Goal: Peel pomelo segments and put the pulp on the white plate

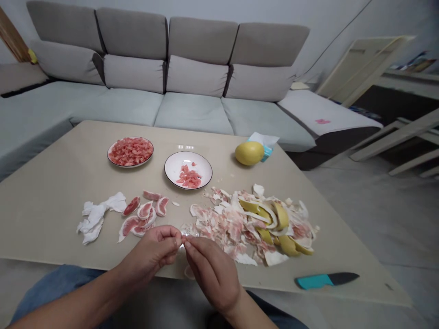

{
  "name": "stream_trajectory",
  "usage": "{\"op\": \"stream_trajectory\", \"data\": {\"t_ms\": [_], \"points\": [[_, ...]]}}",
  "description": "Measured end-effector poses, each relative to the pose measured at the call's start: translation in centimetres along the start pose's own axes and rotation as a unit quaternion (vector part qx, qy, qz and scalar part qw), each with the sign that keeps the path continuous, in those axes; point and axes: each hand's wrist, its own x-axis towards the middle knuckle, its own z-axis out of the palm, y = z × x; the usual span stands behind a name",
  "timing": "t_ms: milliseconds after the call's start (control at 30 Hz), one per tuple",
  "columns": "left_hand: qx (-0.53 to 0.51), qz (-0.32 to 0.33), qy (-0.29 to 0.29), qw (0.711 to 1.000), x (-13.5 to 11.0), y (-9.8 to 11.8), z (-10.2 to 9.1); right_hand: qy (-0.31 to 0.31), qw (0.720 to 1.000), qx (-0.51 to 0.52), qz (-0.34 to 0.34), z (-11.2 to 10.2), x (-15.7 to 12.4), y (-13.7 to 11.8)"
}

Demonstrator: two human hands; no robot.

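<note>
My left hand point(154, 251) and my right hand point(214, 274) meet at the front edge of the table, fingertips pinched together. Between them shows a tiny reddish piece of pomelo flesh point(184, 238), mostly hidden by the fingers. Just beyond my left hand lie several pink pomelo segments point(146, 211) with white membrane on them. A white plate point(173, 165) with a dark rim holds a few loose bits of peeled flesh. Beside my right hand spreads a heap of torn membrane point(229, 224) and yellow-green rind point(281, 215).
Another plate point(137, 165), heaped with red flesh, stands at the back left. Crumpled tissue point(94, 219) lies left. A whole yellow pomelo point(249, 153) rests against a tissue pack point(267, 151). Near the right front edge is a teal-handled knife point(315, 281). A grey sofa point(192, 112) stands behind the table.
</note>
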Motion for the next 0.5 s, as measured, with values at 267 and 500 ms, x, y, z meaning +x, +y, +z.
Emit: {"op": "stream_trajectory", "data": {"t_ms": [267, 500], "points": [[-0.007, 0.039, 0.021, 0.999, 0.9, 0.7, -1.6, 0.072, 0.916, 0.192, 0.345, -0.7, 1.9, 0.9], [-0.044, -0.068, -0.114, 0.99, 1.1, 0.5, -1.9, 0.003, 0.85, 0.385, 0.358, -1.3, 2.3, 1.1]]}}
